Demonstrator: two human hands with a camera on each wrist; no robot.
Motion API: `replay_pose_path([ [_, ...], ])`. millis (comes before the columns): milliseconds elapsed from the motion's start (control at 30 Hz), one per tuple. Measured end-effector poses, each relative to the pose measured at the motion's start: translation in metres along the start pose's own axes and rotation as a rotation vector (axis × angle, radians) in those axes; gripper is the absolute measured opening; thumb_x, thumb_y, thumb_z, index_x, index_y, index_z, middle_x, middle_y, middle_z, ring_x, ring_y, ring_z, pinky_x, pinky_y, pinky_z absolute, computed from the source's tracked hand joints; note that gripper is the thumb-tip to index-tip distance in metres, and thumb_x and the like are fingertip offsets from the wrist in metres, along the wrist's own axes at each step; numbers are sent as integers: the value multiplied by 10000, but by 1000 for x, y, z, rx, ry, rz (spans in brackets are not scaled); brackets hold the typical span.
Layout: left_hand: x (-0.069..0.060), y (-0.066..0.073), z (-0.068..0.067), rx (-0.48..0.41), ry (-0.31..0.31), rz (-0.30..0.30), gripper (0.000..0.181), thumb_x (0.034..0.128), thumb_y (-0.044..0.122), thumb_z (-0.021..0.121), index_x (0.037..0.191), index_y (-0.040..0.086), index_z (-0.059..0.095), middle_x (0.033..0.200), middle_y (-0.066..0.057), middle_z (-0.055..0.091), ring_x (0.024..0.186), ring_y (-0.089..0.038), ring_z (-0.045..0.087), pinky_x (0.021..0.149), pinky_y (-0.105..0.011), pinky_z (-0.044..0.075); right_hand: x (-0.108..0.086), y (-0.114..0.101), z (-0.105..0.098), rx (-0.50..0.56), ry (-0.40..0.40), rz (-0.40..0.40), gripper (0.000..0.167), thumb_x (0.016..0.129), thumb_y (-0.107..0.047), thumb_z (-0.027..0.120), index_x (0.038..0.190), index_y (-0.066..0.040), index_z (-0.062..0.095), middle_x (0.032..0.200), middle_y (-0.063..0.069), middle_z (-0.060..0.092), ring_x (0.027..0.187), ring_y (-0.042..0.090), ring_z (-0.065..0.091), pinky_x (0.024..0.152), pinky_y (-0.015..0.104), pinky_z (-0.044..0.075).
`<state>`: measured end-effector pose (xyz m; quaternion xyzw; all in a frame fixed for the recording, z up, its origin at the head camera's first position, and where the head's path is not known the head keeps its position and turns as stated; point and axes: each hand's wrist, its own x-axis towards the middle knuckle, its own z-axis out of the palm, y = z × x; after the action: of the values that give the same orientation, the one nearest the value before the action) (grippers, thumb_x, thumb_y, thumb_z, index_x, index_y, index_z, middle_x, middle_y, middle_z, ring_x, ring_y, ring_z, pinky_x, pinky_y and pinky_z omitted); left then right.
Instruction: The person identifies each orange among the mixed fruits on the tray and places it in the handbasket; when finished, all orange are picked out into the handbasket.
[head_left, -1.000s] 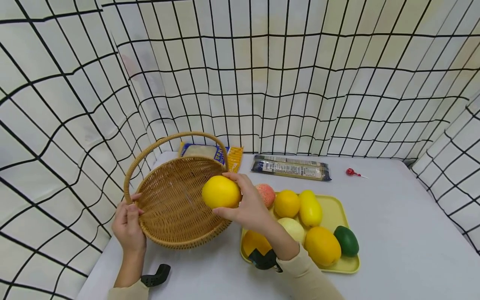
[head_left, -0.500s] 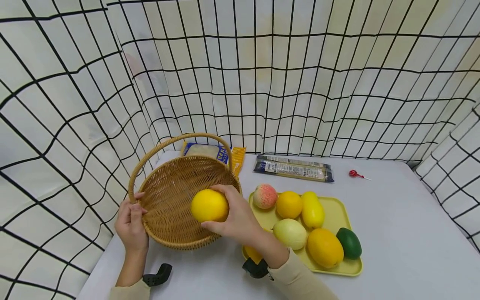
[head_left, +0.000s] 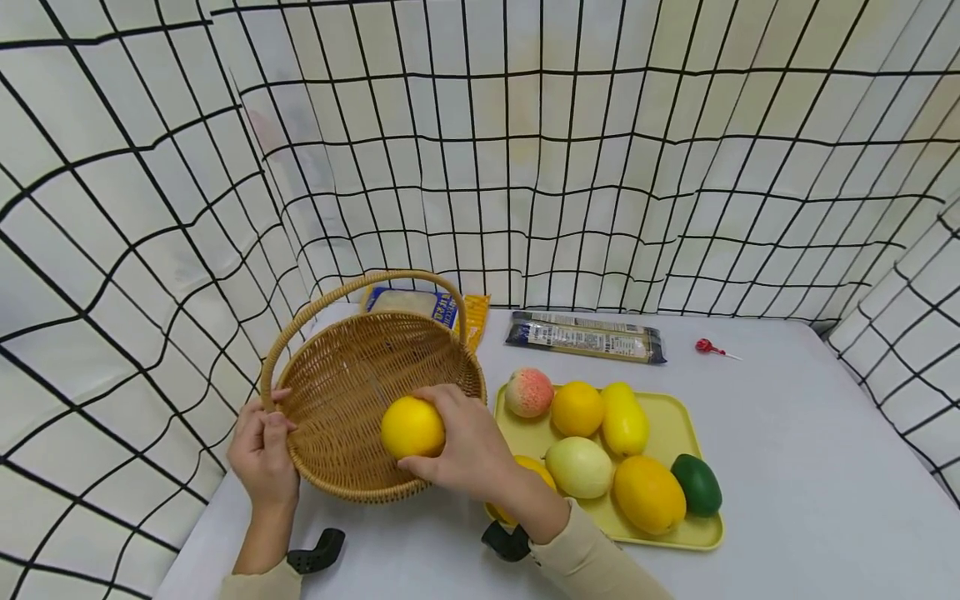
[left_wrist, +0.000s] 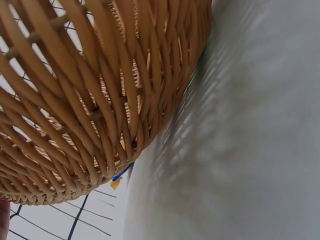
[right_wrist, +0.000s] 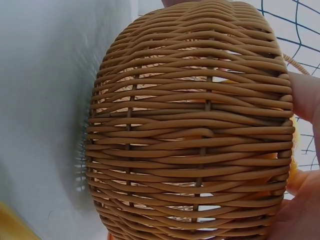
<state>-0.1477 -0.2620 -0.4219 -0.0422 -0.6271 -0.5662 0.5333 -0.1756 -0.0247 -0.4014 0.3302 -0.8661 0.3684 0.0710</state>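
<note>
A brown wicker basket (head_left: 341, 408) with an arched handle stands at the left of the table, its mouth tilted toward me. My left hand (head_left: 264, 462) grips its rim at the foot of the handle, fingers over the edge and thumb inside. In the head view my right hand (head_left: 480, 442) holds a yellow-orange orange (head_left: 411, 427) between thumb and fingers, inside the basket's mouth near the front rim. From the right wrist, the woven wall (right_wrist: 190, 130) covers most of the orange. The left wrist view shows mainly the basket's outer weave (left_wrist: 100, 100).
Right of the basket, a yellow tray (head_left: 663, 412) bears a peach (head_left: 529, 392), another orange (head_left: 577, 408) and several other fruits. Behind lie a blue-yellow packet (head_left: 472, 321), a long noodle packet (head_left: 585, 337) and a red lollipop (head_left: 705, 346). Black netting (head_left: 540, 192) surrounds the table.
My right hand has carried the orange left and down, from above the basket's right side into its mouth. The left hand keeps its grip on the rim.
</note>
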Motion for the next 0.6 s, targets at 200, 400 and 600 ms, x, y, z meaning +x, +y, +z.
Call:
replay_pose_path([
  [200, -2, -19, -9, -29, -57, -32, 241, 844, -54, 538, 650, -144, 427, 1086, -139, 643, 1071, -255, 569, 810, -195, 441, -2, -1, -2, -37, -47, 15, 767, 731, -478, 809, 1372, -209, 485, 1297, -56, 568, 1081, 105, 554, 906, 346, 420],
  [400, -1, -21, -15, -45, -142, -197, 167, 832, -88, 611, 752, -147, 475, 1321, -215, 518, 1262, -298, 458, 737, -134, 460, -2, 0, -3, -49, -84, 33, 773, 736, -504, 800, 1380, -205, 492, 1309, -63, 574, 1085, 103, 569, 913, 346, 420],
  [600, -4, -22, -13, 0, -76, -136, 200, 799, -122, 632, 678, -165, 478, 1270, -186, 598, 1120, -230, 603, 692, -119, 495, -3, 0, -4, -70, -124, 48, 780, 732, -517, 798, 1383, -210, 497, 1312, -58, 578, 1076, 121, 574, 911, 348, 420],
])
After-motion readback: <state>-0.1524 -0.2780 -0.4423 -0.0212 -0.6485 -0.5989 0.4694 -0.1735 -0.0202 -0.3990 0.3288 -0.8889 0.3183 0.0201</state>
